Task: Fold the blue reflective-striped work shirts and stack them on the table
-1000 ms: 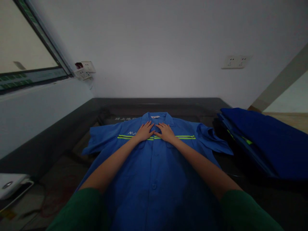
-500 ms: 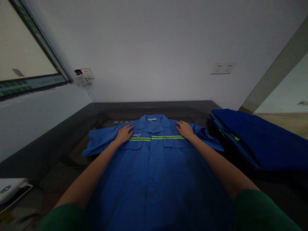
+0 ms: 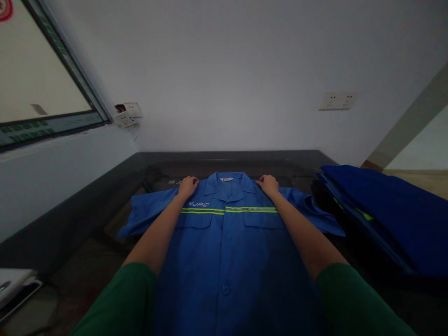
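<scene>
A blue short-sleeved work shirt (image 3: 224,252) lies spread face up, its collar at the far end and its body reaching down toward me. Yellow-green stripes and white lettering cross the chest. My left hand (image 3: 189,185) is closed at the shoulder on the left of the view, fingers curled over the fabric edge. At the other shoulder, beside the collar, my right hand (image 3: 269,184) pinches the cloth between thumb and fingers. Both sleeves stick out sideways past my forearms.
A dark tabletop (image 3: 161,169) lies under the shirt, against the wall. Folded dark blue clothing (image 3: 392,205) is stacked at the right. A white device (image 3: 16,284) stands at the lower left. Wall sockets (image 3: 338,101) and a window frame (image 3: 66,121) are behind.
Both hands have moved from lying flat on the upper chest to the shoulder edges, where their fingers have closed on the cloth. More of the lettering shows. The view has shifted slightly.
</scene>
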Demonstrator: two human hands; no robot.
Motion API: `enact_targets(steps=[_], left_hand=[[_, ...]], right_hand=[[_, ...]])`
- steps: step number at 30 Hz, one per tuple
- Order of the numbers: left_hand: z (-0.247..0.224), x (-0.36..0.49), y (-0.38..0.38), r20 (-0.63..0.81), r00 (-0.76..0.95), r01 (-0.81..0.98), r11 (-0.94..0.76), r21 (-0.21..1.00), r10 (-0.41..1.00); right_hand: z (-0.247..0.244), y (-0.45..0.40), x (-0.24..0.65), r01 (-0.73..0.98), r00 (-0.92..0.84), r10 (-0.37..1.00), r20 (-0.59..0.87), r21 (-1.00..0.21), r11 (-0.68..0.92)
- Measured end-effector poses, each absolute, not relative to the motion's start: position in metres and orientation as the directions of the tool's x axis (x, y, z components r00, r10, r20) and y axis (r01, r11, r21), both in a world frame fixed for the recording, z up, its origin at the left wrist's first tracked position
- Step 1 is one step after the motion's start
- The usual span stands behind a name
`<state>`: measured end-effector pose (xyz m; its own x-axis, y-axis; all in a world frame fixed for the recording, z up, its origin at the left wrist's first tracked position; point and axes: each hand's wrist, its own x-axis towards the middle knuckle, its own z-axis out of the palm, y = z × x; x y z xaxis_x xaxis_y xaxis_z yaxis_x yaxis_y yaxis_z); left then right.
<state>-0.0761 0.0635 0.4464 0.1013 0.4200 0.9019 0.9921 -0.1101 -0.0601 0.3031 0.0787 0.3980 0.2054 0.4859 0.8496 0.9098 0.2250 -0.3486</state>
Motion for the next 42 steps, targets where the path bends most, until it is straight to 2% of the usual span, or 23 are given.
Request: enact_targets(steps=[7, 19, 23, 27, 30, 32, 34, 37, 40, 42], left_hand=[[0.458, -0.069, 0.079, 0.869, 0.16, 0.987, -0.088, -0.134, 0.468], [0.469, -0.055, 0.082, 0.912, 0.134, 0.989, 0.01, -0.149, 0.389], [0.466, -0.054, 0.08, 0.922, 0.081, 0.992, 0.056, -0.111, 0.378], [0.462, -0.068, 0.063, 0.957, 0.047, 0.997, 0.039, -0.06, 0.288], [0.462, -0.106, 0.034, 0.969, -0.012, 0.998, 0.058, -0.003, 0.248], [0.461, -0.144, 0.01, 0.959, -0.082, 0.994, 0.097, 0.057, 0.27], [0.457, -0.185, -0.015, 0.922, -0.19, 0.979, 0.137, 0.152, 0.338], [0.442, -0.235, -0.047, 0.777, -0.37, 0.929, 0.198, 0.312, 0.509], [0.42, -0.256, -0.063, 0.626, -0.433, 0.875, 0.136, 0.465, 0.649], [0.407, -0.254, -0.065, 0.62, -0.418, 0.836, 0.014, 0.548, 0.664]], right_hand=[[0.398, 0.092, 0.293, 0.933, 0.157, 0.467, 0.87, -0.285, 0.218], [0.424, 0.11, 0.291, 0.968, 0.058, 0.385, 0.921, -0.147, 0.206], [0.426, 0.114, 0.292, 0.967, 0.05, 0.379, 0.924, -0.14, 0.214], [0.423, 0.107, 0.293, 0.959, 0.058, 0.327, 0.943, -0.144, 0.245], [0.417, 0.095, 0.291, 0.935, 0.065, 0.22, 0.973, -0.136, 0.327], [0.414, 0.083, 0.284, 0.911, 0.058, 0.162, 0.985, -0.119, 0.395], [0.413, 0.067, 0.272, 0.884, 0.018, 0.118, 0.993, -0.07, 0.462], [0.417, 0.04, 0.238, 0.825, -0.122, 0.054, 0.991, 0.071, 0.56], [0.423, 0.019, 0.184, 0.74, -0.288, 0.023, 0.957, 0.207, 0.64], [0.422, 0.011, 0.141, 0.699, -0.381, 0.067, 0.922, 0.24, 0.673]])
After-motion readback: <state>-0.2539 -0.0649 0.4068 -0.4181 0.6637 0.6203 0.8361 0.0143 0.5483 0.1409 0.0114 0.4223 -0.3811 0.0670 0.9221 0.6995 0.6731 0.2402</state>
